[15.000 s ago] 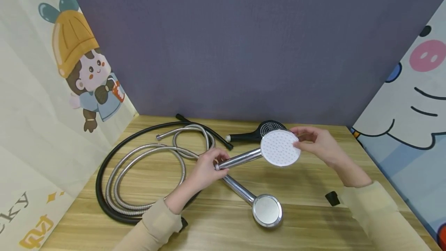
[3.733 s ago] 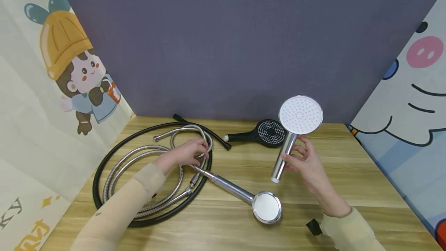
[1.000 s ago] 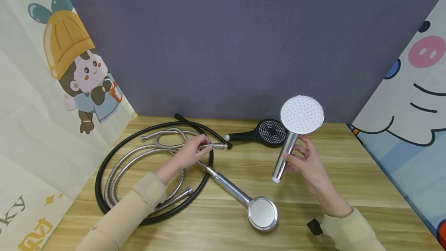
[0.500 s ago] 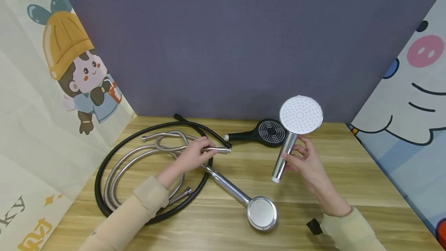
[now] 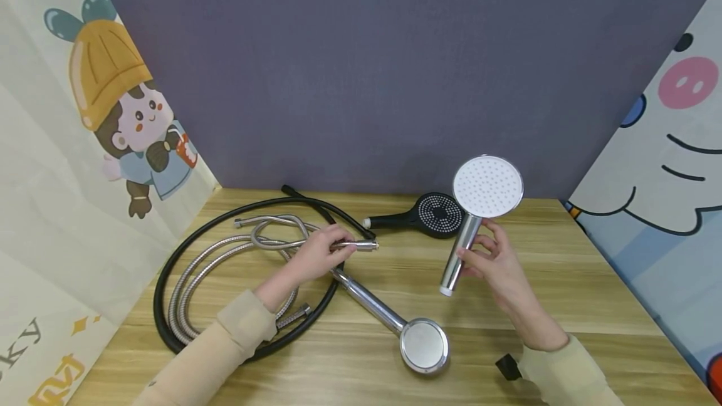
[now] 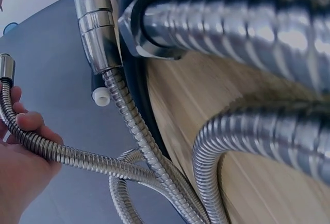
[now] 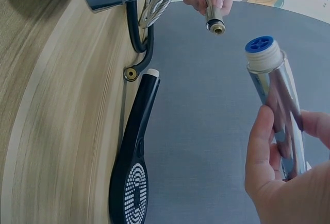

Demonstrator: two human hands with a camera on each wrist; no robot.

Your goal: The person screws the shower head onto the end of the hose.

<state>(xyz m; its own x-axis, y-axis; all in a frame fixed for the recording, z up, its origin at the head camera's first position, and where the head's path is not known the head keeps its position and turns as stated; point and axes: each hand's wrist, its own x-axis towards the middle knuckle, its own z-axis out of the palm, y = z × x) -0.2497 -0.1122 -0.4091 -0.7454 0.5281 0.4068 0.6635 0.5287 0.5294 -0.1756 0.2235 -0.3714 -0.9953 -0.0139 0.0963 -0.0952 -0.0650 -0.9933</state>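
Note:
My left hand (image 5: 323, 253) pinches a silver metal shower hose (image 6: 77, 158) just behind its end fitting (image 5: 366, 245), which points right. In my right hand (image 5: 499, 265) is a chrome shower head (image 5: 487, 187) with a white round face, gripped by its handle and tilted upright above the table. The handle's white threaded end (image 7: 264, 55) with a blue insert points down toward the hose fitting, apart from it. Below lies a smaller chrome shower head (image 5: 424, 344) joined to another metal hose (image 6: 136, 123). Behind, a black shower head (image 5: 440, 214) rests on the table.
A black hose (image 5: 163, 281) lies in a wide loop at the left, around coiled metal hose (image 5: 179, 296). A loose hose nut (image 5: 305, 310) lies near the left forearm. A grey panel (image 5: 361, 74) stands behind the wooden table (image 5: 350, 356).
Over the last second the left hand has shifted slightly right with the hose end, its fitting swinging a little down. Earlier both hands held the shower head; now only the right does.

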